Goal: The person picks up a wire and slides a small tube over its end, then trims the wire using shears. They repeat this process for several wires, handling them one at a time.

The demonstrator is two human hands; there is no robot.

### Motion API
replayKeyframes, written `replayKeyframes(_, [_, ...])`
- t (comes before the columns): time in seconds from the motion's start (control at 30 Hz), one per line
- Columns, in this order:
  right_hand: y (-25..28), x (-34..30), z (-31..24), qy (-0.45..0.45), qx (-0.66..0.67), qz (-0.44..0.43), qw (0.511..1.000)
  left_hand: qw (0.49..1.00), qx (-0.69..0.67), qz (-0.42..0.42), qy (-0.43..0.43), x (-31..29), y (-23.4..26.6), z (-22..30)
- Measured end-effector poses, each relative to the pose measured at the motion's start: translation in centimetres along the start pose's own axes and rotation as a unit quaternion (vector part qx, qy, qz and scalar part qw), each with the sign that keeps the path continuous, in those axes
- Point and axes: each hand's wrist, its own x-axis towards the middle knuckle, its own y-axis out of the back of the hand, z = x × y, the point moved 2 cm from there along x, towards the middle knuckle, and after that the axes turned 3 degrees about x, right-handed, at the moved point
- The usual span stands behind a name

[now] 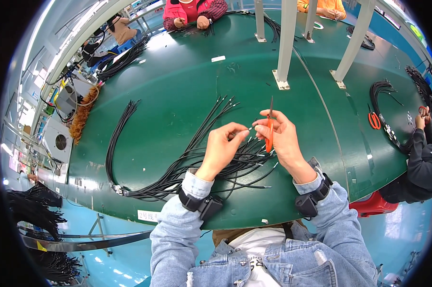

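Note:
My left hand [221, 147] pinches a thin black cable near its pale tip [250, 128], thumb against forefinger. Facing it, my right hand [286, 142] holds orange-handled scissors [269, 135] with the blades pointing away from me. The right thumb and forefinger come close to the cable tip; whether they touch it I cannot tell. Under both hands a loose bundle of black cables [170, 173] fans out over the green table, many with light ends. At its left the bundle is gathered by a whitish cluster [118, 189], from which another strand group [113, 143] curves away.
The green table [178, 86] carries grey metal posts [285, 48] beyond my hands. Another cable bundle [381, 103] and red-handled scissors [373, 120] lie at the right, beside a person in dark sleeves [421, 158]. Another person in pink [194, 12] works across the table.

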Motion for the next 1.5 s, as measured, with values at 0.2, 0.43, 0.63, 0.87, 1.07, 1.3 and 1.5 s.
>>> replayKeyframes(0.2, [0.1, -0.2, 0.7, -0.027, -0.030, -0.027, 0.999, 0.997, -0.065, 0.007, 0.043, -2.0, -0.9, -0.5])
replayKeyframes(0.43, [-0.3, -0.6, 0.6, -0.062, -0.022, 0.003, 0.998, 0.990, -0.123, -0.002, 0.069, -2.4, -0.9, -1.0])
replayKeyframes(0.63, [4.5, 2.1, -0.5, 0.065, -0.025, 0.113, 0.991, 0.977, -0.184, 0.002, 0.112, -3.6, 0.2, -2.0])
replayKeyframes(0.87, [4.3, 2.8, 0.5, 0.068, -0.374, 0.067, 0.922, 0.960, -0.248, 0.012, 0.131, -3.5, 0.2, -1.3])
replayKeyframes(1.07, [0.6, 0.4, -0.7, 0.076, -0.215, 0.029, 0.973, 0.954, -0.268, 0.013, 0.134, -3.9, 0.2, -1.0])
replayKeyframes(1.3, [-2.3, -2.0, 0.7, 0.003, -0.104, -0.078, 0.992, 0.945, -0.299, -0.003, 0.132, -4.0, -0.3, -0.9])
replayKeyframes(1.5, [-2.3, -2.0, 1.6, -0.006, -0.063, -0.046, 0.997, 0.942, -0.308, -0.010, 0.132, -4.0, -0.4, -1.1])
